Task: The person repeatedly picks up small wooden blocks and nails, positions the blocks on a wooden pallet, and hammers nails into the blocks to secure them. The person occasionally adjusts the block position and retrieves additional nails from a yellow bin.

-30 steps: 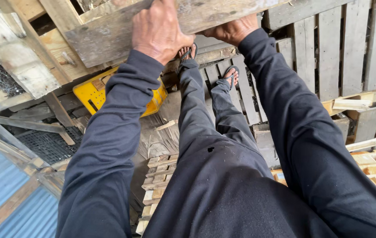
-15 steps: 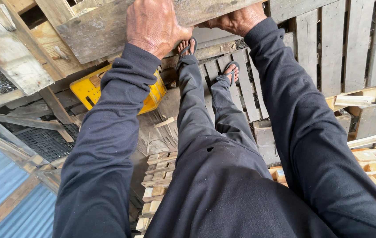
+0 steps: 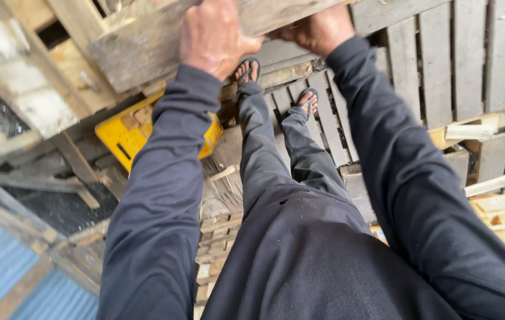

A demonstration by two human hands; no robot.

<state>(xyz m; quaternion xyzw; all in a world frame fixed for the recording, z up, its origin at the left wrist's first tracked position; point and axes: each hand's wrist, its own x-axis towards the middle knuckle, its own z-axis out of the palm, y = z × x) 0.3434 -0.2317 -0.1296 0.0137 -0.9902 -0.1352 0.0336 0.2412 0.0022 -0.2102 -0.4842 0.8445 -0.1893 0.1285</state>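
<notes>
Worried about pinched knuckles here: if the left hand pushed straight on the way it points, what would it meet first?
The left hand already lies on the weathered wooden pallet, fingers curled over its edge; pushing on, it probably meets that board first.

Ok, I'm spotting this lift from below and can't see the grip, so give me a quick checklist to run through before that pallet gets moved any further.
1. Left hand on the wooden pallet: ok, fingers wrapped over its edge board.
2. Right hand on the same pallet: ok for contact, but how the fingers grip is hidden.
3. Footing: not ok, both feet in open sandals stand on gapped pallet slats.
4. Yellow plastic object under the raised pallet: not ok, it lies in the way below.
5. Loose timber offcuts to the right: not ok, a trip hazard.
6. Far side of the pallet: cannot tell, out of view.
</notes>
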